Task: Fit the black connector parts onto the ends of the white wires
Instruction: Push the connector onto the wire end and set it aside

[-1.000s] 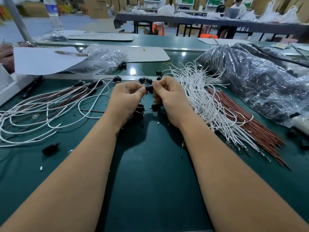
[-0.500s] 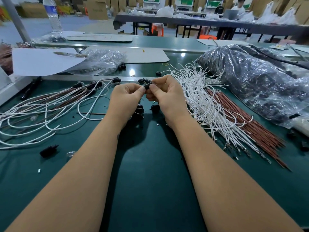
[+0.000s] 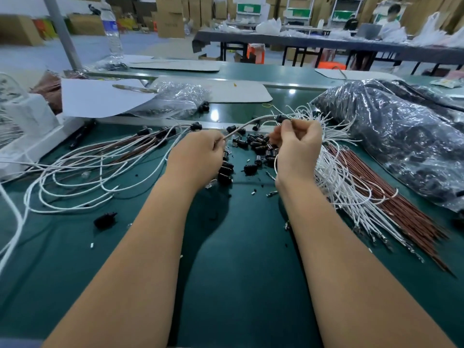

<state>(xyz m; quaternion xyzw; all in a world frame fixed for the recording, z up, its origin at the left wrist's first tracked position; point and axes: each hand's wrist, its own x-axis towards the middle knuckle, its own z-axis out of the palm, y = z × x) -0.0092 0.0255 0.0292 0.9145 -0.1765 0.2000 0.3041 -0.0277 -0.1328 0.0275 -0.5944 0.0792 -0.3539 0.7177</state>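
Mat (image 3: 238, 285) bare btwn forearms; wire piles (image 3: 351, 192) flank, connectors (image 3: 258, 144) ahead

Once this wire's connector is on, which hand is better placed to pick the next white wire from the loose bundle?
Right, probably. The right hand pinches the black connector right beside the loose white bundle; the left hand holds the wire farther away.

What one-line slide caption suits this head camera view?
Right hand pinches a black connector on a white wire that the left hand holds, above loose connectors.
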